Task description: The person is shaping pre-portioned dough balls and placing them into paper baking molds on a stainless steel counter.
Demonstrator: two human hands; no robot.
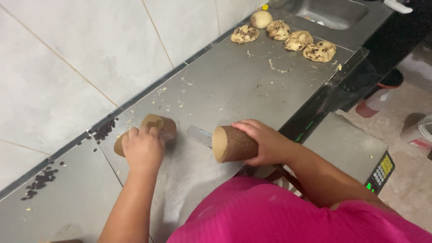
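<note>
The brown dough log point(235, 144) lies on the steel tabletop point(234, 85), just beside the metal scraper point(199, 135); it looks soft and heavy, best held around the middle. The right hand point(265, 141) closes over it from above, while the left hand point(143, 147) presses a smaller dough piece point(155, 123) left of the scraper.

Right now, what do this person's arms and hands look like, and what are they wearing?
Both arms are bare from above the elbow down. The left hand and right hand have no gloves, and no rings, watch or bracelet show. The top is bright pink with short sleeves.
</note>
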